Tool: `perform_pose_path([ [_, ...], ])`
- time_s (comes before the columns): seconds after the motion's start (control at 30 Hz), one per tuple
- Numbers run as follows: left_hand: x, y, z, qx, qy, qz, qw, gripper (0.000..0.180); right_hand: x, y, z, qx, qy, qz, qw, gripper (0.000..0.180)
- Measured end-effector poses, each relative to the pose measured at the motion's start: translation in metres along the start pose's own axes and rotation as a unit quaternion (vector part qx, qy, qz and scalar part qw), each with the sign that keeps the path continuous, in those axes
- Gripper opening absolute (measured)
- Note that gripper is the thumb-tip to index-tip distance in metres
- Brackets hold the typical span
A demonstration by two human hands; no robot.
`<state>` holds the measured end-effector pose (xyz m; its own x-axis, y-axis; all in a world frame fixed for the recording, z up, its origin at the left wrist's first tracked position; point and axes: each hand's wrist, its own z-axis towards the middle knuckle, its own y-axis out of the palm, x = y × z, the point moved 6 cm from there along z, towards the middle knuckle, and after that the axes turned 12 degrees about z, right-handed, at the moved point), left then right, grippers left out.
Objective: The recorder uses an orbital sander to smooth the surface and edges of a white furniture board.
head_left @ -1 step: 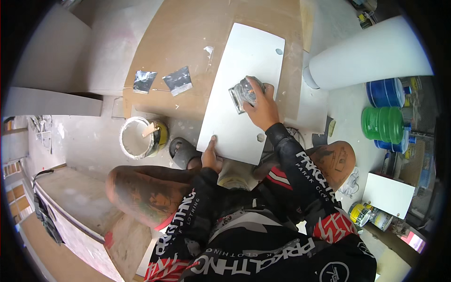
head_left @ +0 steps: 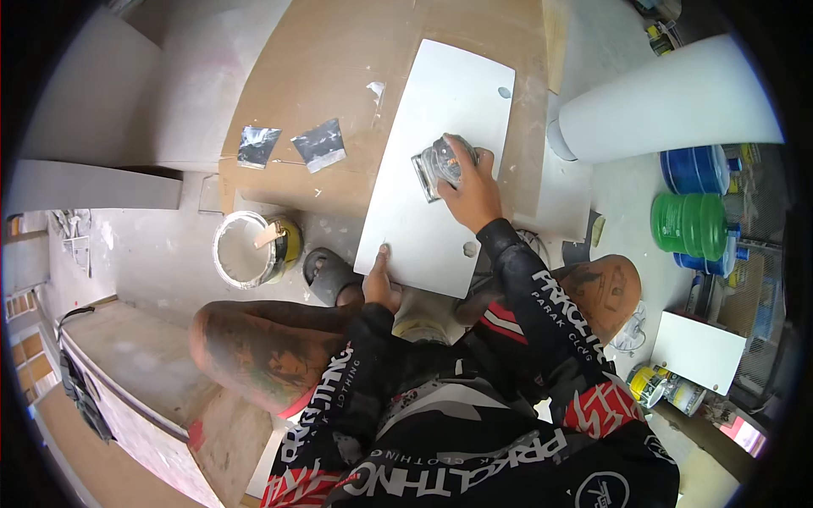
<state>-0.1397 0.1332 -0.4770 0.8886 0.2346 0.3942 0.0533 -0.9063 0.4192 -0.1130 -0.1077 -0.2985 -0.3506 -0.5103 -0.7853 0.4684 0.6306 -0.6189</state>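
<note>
Right hand (head_left: 476,190) grips sander (head_left: 442,159) on white panel (head_left: 421,233); left hand (head_left: 381,286) clasps near corner. Sanding seems underway; finished share, remainder can't be told.

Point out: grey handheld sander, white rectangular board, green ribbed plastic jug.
Grey handheld sander (head_left: 439,166), head view: uncovered part of its body.
White rectangular board (head_left: 415,233), head view: bare face below the sander.
Green ribbed plastic jug (head_left: 688,226), head view: side.
</note>
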Motion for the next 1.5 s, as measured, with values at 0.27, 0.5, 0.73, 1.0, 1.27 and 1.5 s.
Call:
perform_pose_path([
  [0.27, -0.001, 0.007, -0.004, 0.121, 0.016, 0.017, 0.992, 0.065, 0.012, 0.015, 0.107, 0.087, 0.034, -0.048, 0.994, 0.082],
  [0.5, -0.032, -0.004, 0.014, 0.209, 0.044, 0.12, 0.97, 0.07, 0.035, 0.014, 0.239, 0.146, -0.001, -0.134, 0.98, 0.077],
  [0.73, -0.015, 0.028, -0.013, 0.314, 0.013, 0.094, 0.945, 0.071, 0.051, 0.001, 0.303, 0.164, -0.098, -0.166, 0.967, 0.071],
  [1.0, -0.017, 0.027, -0.01, 0.263, -0.013, 0.07, 0.962, 0.074, 0.058, 0.002, 0.301, 0.137, -0.047, -0.19, 0.971, 0.073],
  [1.27, -0.006, 0.027, -0.013, 0.266, -0.003, 0.065, 0.962, 0.073, 0.026, 0.024, 0.247, 0.104, -0.106, -0.119, 0.982, 0.074],
  [1.5, 0.003, 0.041, -0.019, 0.194, 0.009, 0.025, 0.981, 0.076, 0.0, 0.037, 0.193, 0.08, -0.143, -0.109, 0.98, 0.071],
])
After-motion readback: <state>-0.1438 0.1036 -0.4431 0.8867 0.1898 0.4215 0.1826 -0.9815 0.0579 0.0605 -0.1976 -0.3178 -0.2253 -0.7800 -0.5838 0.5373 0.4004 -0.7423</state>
